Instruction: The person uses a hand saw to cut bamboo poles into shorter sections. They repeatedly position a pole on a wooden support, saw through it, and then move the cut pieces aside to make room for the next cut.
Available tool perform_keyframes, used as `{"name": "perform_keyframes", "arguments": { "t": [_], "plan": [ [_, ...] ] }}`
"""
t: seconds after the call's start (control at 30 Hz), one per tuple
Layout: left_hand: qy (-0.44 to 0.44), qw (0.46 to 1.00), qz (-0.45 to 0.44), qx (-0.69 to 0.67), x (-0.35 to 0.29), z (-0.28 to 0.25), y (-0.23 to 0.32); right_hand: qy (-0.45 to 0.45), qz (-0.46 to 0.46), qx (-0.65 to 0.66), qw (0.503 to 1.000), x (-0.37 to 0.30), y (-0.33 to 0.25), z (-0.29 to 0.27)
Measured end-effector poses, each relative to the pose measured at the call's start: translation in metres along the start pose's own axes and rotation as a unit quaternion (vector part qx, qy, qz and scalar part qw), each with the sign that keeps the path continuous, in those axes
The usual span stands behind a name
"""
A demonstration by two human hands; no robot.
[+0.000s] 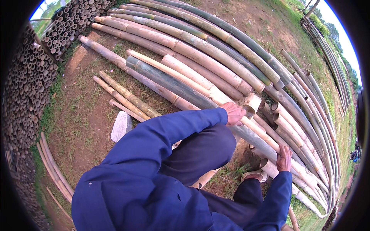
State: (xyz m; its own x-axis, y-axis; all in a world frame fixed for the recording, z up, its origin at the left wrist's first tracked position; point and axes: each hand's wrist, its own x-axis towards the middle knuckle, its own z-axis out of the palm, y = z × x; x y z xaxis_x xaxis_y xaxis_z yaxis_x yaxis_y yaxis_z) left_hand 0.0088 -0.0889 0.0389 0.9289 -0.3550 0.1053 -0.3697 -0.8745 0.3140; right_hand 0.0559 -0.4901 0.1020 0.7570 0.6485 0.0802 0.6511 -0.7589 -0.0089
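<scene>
A long pale bamboo pole (260, 133) runs slantwise in front of me, lying along a dark green bamboo pole (169, 83). My left hand (233, 114) is closed on the pale pole near its middle, fingers curled under and partly hidden. Farther right, my right hand (284, 158) is closed round the same pole near its right end. A short, thick cut bamboo piece (252, 103) with an open end sits just beyond my left hand. My knee (219, 144) is bent close to the poles, below my left forearm.
Many long bamboo poles (185, 36) lie side by side beyond my hands. More poles (298, 127) fan out to the right. A stacked bamboo pile (31, 82) stands at the left. A pale stone block (121, 126) rests on the ground near my left elbow.
</scene>
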Motion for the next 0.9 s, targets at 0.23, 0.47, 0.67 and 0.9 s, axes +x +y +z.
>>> {"name": "perform_keyframes", "arguments": {
  "t": [0.23,0.47,0.67,0.9],
  "plan": [
    [0.018,1.0,0.0,0.013,-0.016,-0.012,-0.017,0.021,0.026,-0.009,0.999,0.017,-0.022,0.006],
    [-0.009,0.999,0.036,-0.008,0.003,-0.002,0.004,-0.029,0.043,0.032,0.998,-0.01,-0.004,-0.005],
    [-0.038,0.997,0.064,-0.033,0.006,0.019,-0.027,0.009,0.073,0.09,0.993,0.003,0.019,0.061],
    [0.011,0.997,0.061,-0.035,0.007,0.024,-0.03,0.024,0.099,0.137,0.985,0.013,0.025,0.081]
  ]
}}
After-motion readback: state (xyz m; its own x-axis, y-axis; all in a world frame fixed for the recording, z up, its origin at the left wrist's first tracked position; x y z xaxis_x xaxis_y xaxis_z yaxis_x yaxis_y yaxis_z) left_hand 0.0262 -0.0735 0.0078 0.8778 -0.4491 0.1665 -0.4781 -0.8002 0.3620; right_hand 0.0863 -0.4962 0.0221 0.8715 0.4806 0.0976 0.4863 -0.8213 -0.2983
